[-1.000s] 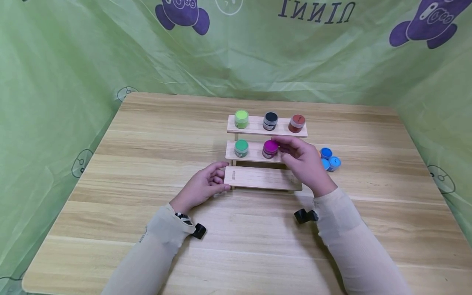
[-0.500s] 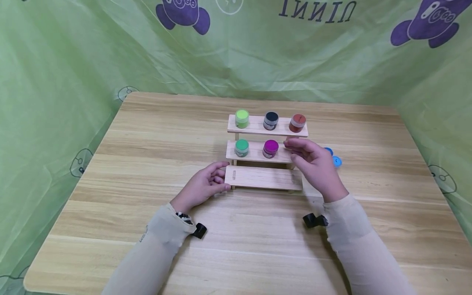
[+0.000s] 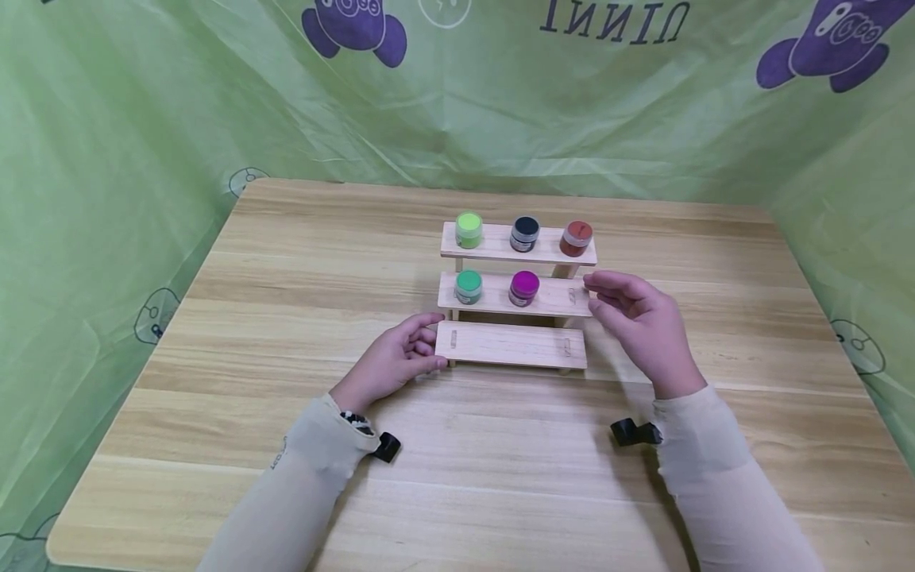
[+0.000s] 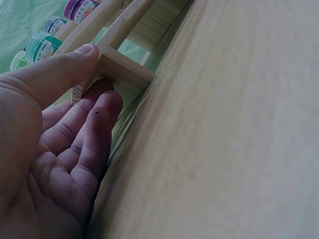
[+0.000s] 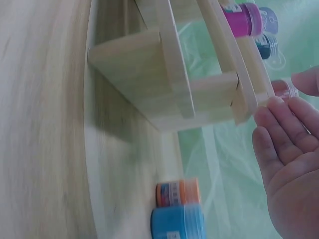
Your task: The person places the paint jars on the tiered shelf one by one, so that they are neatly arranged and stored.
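A three-step wooden display stand (image 3: 511, 346) stands on the table. My left hand (image 3: 389, 361) holds the left end of its lowest step, thumb at the front corner and fingers curled by the end. My right hand (image 3: 646, 330) hovers at the middle step's right end, fingers loosely bent with nothing in them. On that step sit a green paint jar (image 3: 468, 287) and a magenta paint jar (image 3: 524, 288). The top step carries a light green jar (image 3: 469, 230), a black jar (image 3: 525, 234) and a reddish-brown jar (image 3: 576, 239). The lowest step is bare.
In the right wrist view, an orange jar (image 5: 177, 193) and a blue jar (image 5: 174, 221) stand on the table right of the stand. My right hand hides them in the head view. A green printed curtain (image 3: 443, 103) hangs around the wooden table (image 3: 322, 262).
My right hand has moved away from beside the magenta jar, rightward to the end of the middle step, covering the blue jars. My left hand has stayed at the stand.
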A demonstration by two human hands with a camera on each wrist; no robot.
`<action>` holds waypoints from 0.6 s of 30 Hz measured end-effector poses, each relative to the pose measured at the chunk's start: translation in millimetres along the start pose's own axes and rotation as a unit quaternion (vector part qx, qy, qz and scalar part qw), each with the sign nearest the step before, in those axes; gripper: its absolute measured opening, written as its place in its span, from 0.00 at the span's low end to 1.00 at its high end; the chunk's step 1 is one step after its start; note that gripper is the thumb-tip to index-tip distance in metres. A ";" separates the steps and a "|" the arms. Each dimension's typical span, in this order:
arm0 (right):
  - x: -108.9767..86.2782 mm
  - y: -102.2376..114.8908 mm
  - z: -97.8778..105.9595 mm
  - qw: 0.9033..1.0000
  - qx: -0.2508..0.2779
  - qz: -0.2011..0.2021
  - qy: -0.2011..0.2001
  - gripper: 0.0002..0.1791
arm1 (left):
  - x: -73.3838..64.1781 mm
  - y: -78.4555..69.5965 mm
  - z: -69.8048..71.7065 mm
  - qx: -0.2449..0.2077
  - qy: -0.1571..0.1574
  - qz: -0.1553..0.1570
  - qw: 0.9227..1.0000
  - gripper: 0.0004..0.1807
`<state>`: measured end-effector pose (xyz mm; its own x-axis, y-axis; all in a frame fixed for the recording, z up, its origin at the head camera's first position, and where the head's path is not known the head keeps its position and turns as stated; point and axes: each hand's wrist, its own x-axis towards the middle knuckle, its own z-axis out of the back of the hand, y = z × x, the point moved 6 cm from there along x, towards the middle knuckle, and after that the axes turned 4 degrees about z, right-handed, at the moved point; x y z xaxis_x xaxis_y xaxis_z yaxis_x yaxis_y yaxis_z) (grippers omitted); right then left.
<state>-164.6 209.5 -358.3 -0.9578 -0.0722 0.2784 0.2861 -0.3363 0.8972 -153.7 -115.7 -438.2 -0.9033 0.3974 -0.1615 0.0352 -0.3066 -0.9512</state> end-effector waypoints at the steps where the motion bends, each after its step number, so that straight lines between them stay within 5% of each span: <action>1: -0.8 -1.8 2.0 1.000 -0.001 -0.006 -0.002 0.18 | 0.0 -0.1 -0.1 0.000 0.000 0.000 1.000 0.37; 9: -8.0 -14.9 16.5 0.998 0.030 -0.044 -0.026 0.19 | -0.3 -1.3 -0.5 -0.006 0.001 0.005 1.000 0.38; 18: -11.4 -28.9 32.7 0.998 -0.014 -0.030 -0.055 0.19 | -0.6 -0.7 0.0 -0.001 -0.002 0.004 1.000 0.38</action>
<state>-161.0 250.7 -376.2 -0.9636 0.0527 0.2621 0.2261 -0.3625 0.9041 -153.2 -115.7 -437.4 -0.9045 0.3924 -0.1673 0.0424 -0.3075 -0.9506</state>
